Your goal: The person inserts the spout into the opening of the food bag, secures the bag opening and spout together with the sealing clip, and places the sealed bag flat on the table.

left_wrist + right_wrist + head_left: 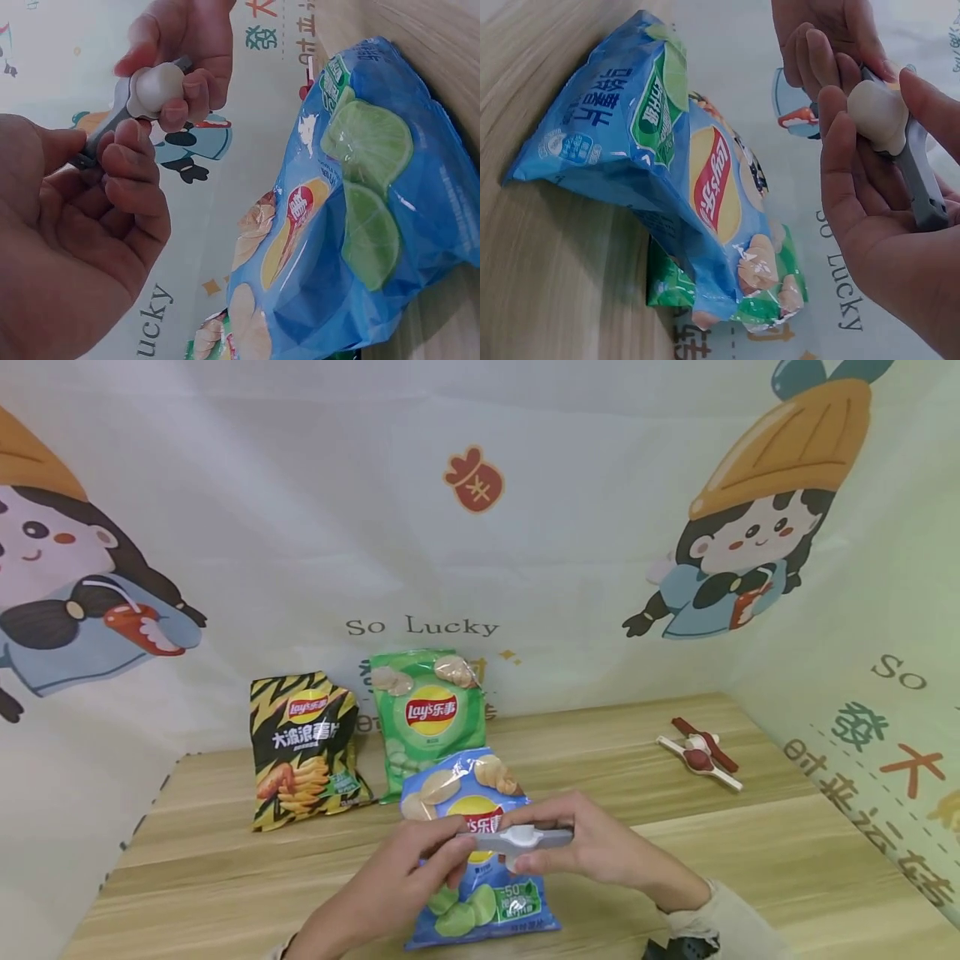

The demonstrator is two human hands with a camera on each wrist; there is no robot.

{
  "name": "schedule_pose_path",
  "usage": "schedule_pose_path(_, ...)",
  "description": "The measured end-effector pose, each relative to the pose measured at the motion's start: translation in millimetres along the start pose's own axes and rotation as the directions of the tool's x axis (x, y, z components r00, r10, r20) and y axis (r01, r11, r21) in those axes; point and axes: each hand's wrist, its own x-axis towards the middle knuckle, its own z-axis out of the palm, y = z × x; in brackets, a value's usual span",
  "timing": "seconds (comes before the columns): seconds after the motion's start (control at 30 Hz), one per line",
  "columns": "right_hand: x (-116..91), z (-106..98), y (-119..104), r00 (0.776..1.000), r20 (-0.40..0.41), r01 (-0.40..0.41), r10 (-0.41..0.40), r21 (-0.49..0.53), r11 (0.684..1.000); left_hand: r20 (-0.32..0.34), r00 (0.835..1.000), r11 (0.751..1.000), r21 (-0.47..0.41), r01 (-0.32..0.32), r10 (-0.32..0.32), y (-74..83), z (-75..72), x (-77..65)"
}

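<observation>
A slim grey bag clip (489, 842) with a round white cap (157, 88) is held up in front of a blue Lay's chip bag (480, 893). My left hand (405, 870) pinches one end of the clip between thumb and fingers. At the other end, my right hand (600, 845) grips it, fingers around the white cap (877, 114). The blue bag stands behind and below both hands, its lime slices and logo partly covered by them in the head view.
A black-and-yellow Lay's bag (303, 752) and a green Lay's bag (431, 714) lean against the printed backdrop (570, 635). Two similar clips, one red (722, 756) and one white (723, 778), lie crossed at the right of the wooden table (630, 760).
</observation>
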Motion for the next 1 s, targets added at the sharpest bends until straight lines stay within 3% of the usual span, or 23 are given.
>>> schedule_pose_path(0.1,0.4,0.3,-0.8,0.999,0.024,-0.041,0.040,0.070,0.997,0.019,0.999,0.998,-0.061,0.026,-0.025,-1.3,-2.9,-1.5)
schedule_pose_path(0.2,1.0,0.4,-1.2,0.995,0.018,-0.102,0.100,0.152,0.983,-0.029,0.999,0.999,-0.040,0.032,-0.033,-0.2,-3.4,-1.3)
schedule_pose_path(0.27,1.4,0.0,-0.3,0.992,0.007,-0.123,0.124,0.192,0.974,-0.094,0.995,1.000,0.021,0.020,-0.018,1.6,-2.2,-0.6)
schedule_pose_path(0.33,2.0,-0.7,1.1,0.992,0.004,-0.122,0.125,0.231,0.965,-0.150,0.988,0.993,0.117,-0.024,0.042,3.4,0.1,0.6)
schedule_pose_path(0.47,2.6,-1.3,1.9,0.990,0.005,-0.138,0.143,0.295,0.946,-0.191,0.968,0.951,0.291,-0.101,0.161,5.8,5.1,1.1)
schedule_pose_path(0.6,3.3,-2.5,-0.6,0.968,-0.047,-0.207,0.246,0.403,0.891,-0.214,0.962,0.931,0.355,-0.087,0.171,7.2,8.3,1.1)
schedule_pose_path(0.7,3.1,-3.7,-2.5,0.952,-0.123,-0.193,0.280,0.470,0.861,-0.234,0.958,0.918,0.391,-0.066,0.168,5.7,11.5,2.1)
schedule_pose_path(0.77,3.1,-2.0,-4.4,0.940,-0.193,-0.165,0.282,0.466,0.869,-0.242,0.956,0.908,0.414,-0.054,0.167,4.0,15.4,2.9)
schedule_pose_path(0.83,3.8,2.6,-6.6,0.924,-0.272,-0.141,0.268,0.408,0.902,-0.249,0.953,0.891,0.452,-0.044,0.174,2.2,20.8,3.7)
schedule_pose_path(1.0,4.7,24.7,-13.3,0.880,-0.446,-0.130,0.162,0.102,0.986,-0.246,0.960,0.868,0.497,0.006,0.134,1.8,36.7,3.6)
